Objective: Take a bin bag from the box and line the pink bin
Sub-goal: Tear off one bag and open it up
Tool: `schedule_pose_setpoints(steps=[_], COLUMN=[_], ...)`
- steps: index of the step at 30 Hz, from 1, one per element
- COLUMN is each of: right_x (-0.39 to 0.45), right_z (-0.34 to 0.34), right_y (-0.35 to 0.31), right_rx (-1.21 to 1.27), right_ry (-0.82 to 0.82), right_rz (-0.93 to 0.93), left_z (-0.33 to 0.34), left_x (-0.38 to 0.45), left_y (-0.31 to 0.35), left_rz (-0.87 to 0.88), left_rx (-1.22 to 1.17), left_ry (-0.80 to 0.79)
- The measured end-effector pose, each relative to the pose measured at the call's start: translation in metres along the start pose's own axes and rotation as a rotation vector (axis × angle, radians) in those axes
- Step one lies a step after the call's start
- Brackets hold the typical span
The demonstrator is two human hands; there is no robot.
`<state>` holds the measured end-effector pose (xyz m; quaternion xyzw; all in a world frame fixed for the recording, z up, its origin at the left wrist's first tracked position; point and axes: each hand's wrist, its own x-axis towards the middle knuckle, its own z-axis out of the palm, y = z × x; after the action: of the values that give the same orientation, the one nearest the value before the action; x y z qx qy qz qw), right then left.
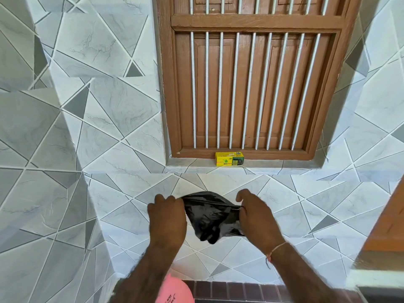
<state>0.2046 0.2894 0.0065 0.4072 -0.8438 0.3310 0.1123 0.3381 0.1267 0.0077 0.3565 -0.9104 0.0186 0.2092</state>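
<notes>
Both hands are closed on the black bin bag (211,219): the left hand (167,217) pinches one side of its top edge and the right hand (254,215) the other, in front of the tiled wall. The bag looks still crumpled; I think the thin film can tear or stay stuck shut if it is pulled too hard. The pink bin (175,290) is low, under the left arm. The yellow box (229,159) stands on the window sill; I can read only "bin" on it.

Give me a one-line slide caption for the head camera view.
Both hands stretch a black bin bag below the yellow box.
</notes>
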Motion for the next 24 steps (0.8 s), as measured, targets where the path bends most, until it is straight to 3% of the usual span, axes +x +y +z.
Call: schedule_pose_setpoints(steps=[2,5,8,10,12,16,17,22,24], right_x=[-0.003,-0.006,-0.003,-0.002,-0.001,0.002,0.003,-0.005,-0.011], right_z=[0.001,0.005,0.011,0.013,0.013,0.006,0.004,0.010,0.017], right_y=[-0.002,0.002,0.006,0.008,0.005,0.014,0.021,0.029,0.021], right_rx=[-0.070,-0.276,-0.413,-0.351,-0.273,-0.453,-0.463,-0.576,-0.582], right_ry=[-0.089,-0.285,-0.367,-0.325,-0.298,-0.185,-0.173,-0.119,-0.132], right_rz=[-0.147,-0.242,-0.141,-0.010,0.120,0.231,0.250,0.167,0.131], left_z=[0.009,0.016,0.018,0.021,0.024,0.041,0.046,0.039,0.035], left_x=[0.002,0.007,0.007,0.001,-0.004,-0.009,-0.008,0.001,-0.002], left_y=[-0.003,-0.006,0.002,0.009,0.015,0.005,-0.004,-0.015,-0.006], left_rz=[-0.086,-0.271,-0.524,-0.535,-0.392,0.215,0.293,0.079,-0.107], left_rx=[-0.104,-0.623,-1.173,-1.315,-1.199,-0.480,-0.353,-0.220,-0.424], left_ry=[0.065,0.037,-0.050,-0.033,0.047,0.117,0.123,0.057,0.118])
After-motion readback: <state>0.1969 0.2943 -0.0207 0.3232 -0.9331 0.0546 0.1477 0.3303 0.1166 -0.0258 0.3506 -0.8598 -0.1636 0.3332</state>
